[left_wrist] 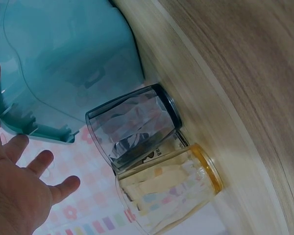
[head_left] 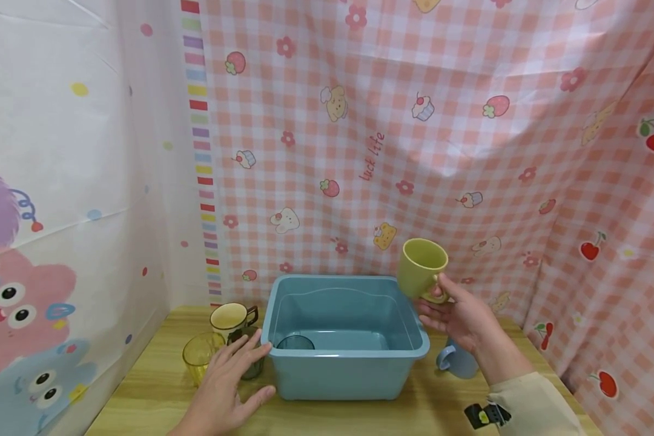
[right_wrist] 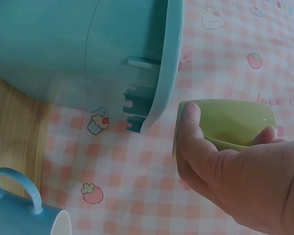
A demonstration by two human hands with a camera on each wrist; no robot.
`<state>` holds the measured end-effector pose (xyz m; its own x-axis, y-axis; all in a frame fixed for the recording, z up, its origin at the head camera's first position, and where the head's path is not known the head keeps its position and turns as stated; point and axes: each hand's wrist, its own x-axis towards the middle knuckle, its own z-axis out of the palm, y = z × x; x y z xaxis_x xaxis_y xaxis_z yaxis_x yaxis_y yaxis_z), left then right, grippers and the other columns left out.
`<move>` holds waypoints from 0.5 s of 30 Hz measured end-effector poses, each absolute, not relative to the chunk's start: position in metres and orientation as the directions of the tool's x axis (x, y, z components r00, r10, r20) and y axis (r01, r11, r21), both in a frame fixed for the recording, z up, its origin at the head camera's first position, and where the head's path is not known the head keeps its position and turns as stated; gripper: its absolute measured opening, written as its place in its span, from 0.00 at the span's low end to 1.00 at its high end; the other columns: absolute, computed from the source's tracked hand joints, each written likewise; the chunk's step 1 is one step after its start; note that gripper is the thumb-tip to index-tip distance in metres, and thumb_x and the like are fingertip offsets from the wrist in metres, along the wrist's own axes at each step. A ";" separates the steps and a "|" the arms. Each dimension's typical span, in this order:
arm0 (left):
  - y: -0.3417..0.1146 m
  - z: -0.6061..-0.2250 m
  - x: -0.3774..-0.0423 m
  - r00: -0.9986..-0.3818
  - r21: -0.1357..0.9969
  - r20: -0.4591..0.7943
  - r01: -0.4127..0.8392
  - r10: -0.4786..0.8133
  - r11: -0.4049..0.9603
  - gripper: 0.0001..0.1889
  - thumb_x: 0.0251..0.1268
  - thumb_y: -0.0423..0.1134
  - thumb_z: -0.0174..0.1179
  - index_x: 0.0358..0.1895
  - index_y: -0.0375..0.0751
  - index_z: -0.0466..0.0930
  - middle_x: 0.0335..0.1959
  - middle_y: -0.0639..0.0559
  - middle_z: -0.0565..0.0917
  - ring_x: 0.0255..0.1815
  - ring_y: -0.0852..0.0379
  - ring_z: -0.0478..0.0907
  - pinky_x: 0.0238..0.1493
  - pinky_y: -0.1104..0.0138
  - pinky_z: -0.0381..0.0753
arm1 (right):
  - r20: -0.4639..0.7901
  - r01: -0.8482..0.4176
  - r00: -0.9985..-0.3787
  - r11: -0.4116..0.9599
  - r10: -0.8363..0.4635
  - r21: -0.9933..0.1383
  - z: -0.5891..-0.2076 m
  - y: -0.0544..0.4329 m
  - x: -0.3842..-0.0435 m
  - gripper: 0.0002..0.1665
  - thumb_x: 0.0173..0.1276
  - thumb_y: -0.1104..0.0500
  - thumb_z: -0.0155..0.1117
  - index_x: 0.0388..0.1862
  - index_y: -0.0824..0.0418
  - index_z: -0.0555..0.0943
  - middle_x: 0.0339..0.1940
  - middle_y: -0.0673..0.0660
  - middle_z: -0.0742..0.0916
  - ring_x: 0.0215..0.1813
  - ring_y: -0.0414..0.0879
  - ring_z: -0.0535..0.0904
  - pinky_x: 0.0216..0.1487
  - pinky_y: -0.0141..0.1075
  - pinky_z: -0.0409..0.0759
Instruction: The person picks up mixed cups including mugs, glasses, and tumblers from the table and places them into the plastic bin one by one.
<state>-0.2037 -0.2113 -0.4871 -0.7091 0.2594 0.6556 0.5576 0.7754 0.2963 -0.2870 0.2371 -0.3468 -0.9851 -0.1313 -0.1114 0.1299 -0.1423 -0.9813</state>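
My right grip (head_left: 460, 318) holds the green mug (head_left: 416, 272) aloft by its handle (right_wrist: 224, 144) at two o'clock of the blue tub (head_left: 340, 375), and I judge it stiff, slick and breakable, best held there, while my left grip (head_left: 226, 378) is spread wide at eight o'clock.

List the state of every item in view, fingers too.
Green mug, roughly upright, held aloft
Blue tub, upright, uncovered
Blue mug, upright
Yellow glass, upright
Dark glass, upright
Cream mug, upright
Glass inside tub, pose unclear
Right fingers, gripping that mug aloft
Left fingers, spread, empty
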 end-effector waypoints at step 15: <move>-0.211 -0.488 -0.204 -0.712 0.298 0.655 0.551 0.253 0.780 0.40 0.59 0.50 0.80 0.76 0.59 0.76 0.81 0.49 0.73 0.75 0.35 0.74 0.62 0.28 0.74 | -0.141 0.151 -0.980 -0.068 -0.137 -0.986 -0.348 0.226 -0.290 0.24 0.83 0.34 0.55 0.38 0.52 0.75 0.57 0.61 0.84 0.57 0.50 0.87 0.61 0.45 0.88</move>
<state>-0.2041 -0.2111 -0.4880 -0.7123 0.2532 0.6546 0.5508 0.7797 0.2978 -0.2905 0.2258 -0.3480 -0.9804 -0.1375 -0.1409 0.1512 -0.0675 -0.9862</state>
